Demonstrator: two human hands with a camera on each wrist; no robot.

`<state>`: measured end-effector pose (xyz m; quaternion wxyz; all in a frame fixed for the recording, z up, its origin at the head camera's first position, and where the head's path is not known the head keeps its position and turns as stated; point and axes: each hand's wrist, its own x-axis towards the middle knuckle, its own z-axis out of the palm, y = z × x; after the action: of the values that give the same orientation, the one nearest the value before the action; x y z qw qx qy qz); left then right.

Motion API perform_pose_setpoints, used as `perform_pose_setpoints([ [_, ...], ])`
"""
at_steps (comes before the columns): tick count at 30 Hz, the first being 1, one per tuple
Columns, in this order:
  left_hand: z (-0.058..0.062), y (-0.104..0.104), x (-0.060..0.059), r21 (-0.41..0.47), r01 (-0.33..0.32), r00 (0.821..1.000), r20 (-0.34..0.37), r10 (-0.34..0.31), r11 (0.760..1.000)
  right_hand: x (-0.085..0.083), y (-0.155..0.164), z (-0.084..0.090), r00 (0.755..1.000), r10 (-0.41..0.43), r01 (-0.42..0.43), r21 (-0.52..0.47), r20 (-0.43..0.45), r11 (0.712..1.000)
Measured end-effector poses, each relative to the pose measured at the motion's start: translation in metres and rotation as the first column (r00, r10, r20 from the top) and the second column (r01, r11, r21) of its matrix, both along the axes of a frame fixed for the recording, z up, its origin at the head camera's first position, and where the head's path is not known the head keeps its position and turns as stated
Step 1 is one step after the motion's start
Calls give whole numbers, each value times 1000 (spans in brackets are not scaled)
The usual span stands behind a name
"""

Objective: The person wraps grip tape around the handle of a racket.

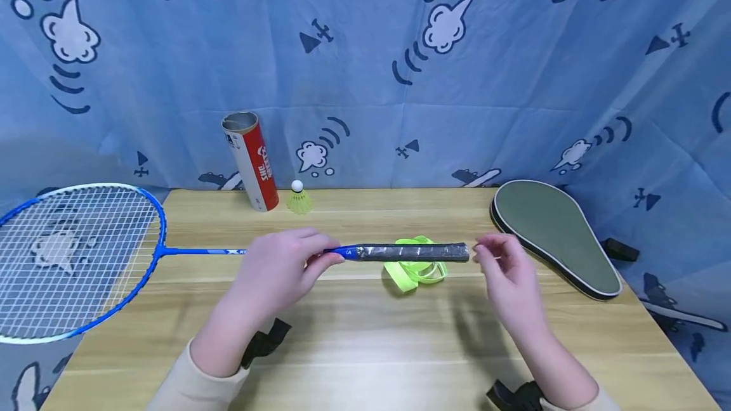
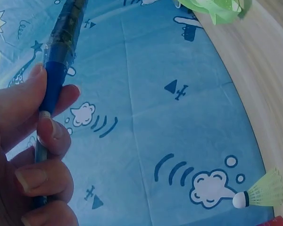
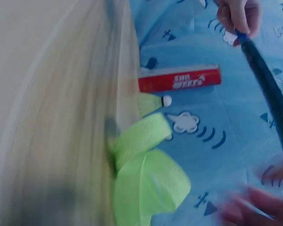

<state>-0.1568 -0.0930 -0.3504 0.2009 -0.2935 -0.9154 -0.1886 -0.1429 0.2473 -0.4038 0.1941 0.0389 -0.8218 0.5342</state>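
A blue and white badminton racket point(image 1: 197, 251) is held level above the table, its strung head out to the left. My left hand point(image 1: 288, 265) grips it where the shaft meets the blue cone; the left wrist view shows the fingers point(image 2: 45, 179) curled round the shaft. The dark handle point(image 1: 411, 252) has a shiny surface and points right. Just off its butt end is my right hand point(image 1: 508, 271), fingers loosely bent, thumb near the forefinger, with nothing visible in it. A bright green strip of tape point(image 1: 404, 276) lies in loose coils on the table behind and below the handle.
At the table's back edge stand a red and white shuttlecock tube point(image 1: 254, 167) and a yellow-green shuttlecock point(image 1: 298, 198), cork up. On the right lies a green paddle-shaped case point(image 1: 554, 233) with a black edge. Patterned blue cloth point(image 1: 365, 49) hangs behind the wooden table point(image 1: 371, 347).
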Motion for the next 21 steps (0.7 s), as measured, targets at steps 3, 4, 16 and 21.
perform_pose_setpoints([
  [3, 2, -1, 1, 4, -23, 1000, 5, 23, 1000, 1, -4, -13, 982, 97, -153, 385, 162, 910],
  [4, 3, -2, 1, 7, -28, 1000, 10, 28, 1000, 2, -7, -19, 972, 129, -211, 482, 198, 850],
  [16, -1, 0, 6, -19, -28, 999, 21, 28, 999, -8, -33, -49, 961, 235, -273, 648, 147, 711],
  [21, 1, -1, 4, -7, -29, 999, 22, 29, 1000, 0, -22, -28, 898, 388, -436, 292, 210, 851],
])
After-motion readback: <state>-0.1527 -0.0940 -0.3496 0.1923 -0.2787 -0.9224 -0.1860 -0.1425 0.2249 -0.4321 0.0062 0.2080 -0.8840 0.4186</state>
